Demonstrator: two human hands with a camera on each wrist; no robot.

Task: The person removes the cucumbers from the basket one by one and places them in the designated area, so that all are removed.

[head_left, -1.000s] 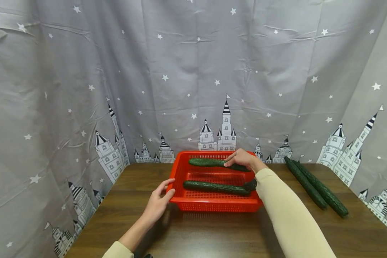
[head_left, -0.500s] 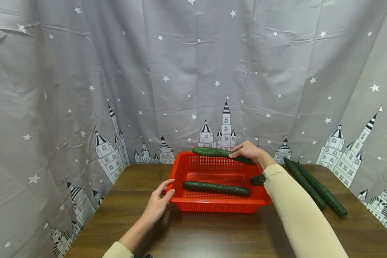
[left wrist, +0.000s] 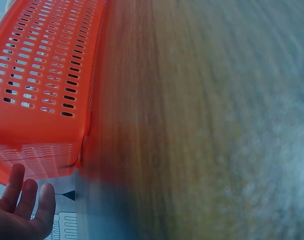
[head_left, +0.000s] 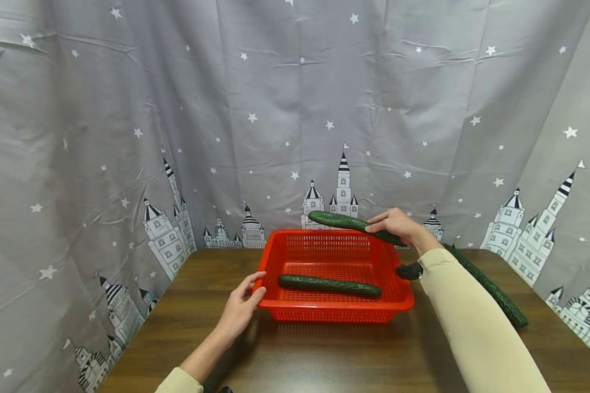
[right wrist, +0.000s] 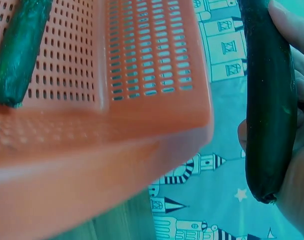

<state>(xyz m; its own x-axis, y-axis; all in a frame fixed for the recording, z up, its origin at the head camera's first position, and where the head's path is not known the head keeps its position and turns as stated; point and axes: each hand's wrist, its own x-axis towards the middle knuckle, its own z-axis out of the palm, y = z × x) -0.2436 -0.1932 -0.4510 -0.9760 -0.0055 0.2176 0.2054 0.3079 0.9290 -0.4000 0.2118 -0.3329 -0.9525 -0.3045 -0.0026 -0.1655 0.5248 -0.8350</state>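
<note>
A red perforated plastic basket sits on the table, with one cucumber lying across its floor. My left hand holds the basket's left rim, thumb in front and fingers further back. In the left wrist view, fingers of that hand show beside the basket's end wall. My right hand grips a second cucumber near its right end, above the basket's back right corner. The right wrist view shows this held cucumber beyond the basket wall, with fingers and thumb around it.
Another cucumber lies slanted on the wooden table at the right, partly behind the right sleeve. A grey curtain with stars and castles hangs behind the table. A dark wrist strap overlaps the basket's right rim.
My right hand has lifted its cucumber up out of the basket and moved it to the right. The right sleeve now hides one table cucumber. My left hand stays at the rim.
</note>
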